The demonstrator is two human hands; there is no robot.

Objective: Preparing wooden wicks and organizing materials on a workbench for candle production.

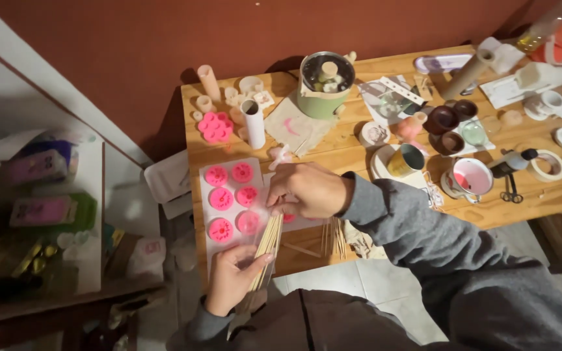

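My left hand [231,278] grips the lower end of a bundle of thin wooden sticks [267,246] at the near edge of a wooden table [333,153]. My right hand [308,190] reaches across from the right and pinches the top of that bundle, fingers closed on the sticks. Just left of both hands lies a white mould sheet [211,242] holding several round pink flower-shaped pieces [221,199]. More loose sticks [333,235] lie on the table to the right of the bundle.
Farther back stand a green pot [323,84] with pale lumps inside, a white tube [253,123], a pink flower mould [215,127], small candles, brown bowls [443,120], a pink-filled cup [473,177], scissors [510,190] and tape [548,166]. A cluttered shelf [47,214] sits at left.
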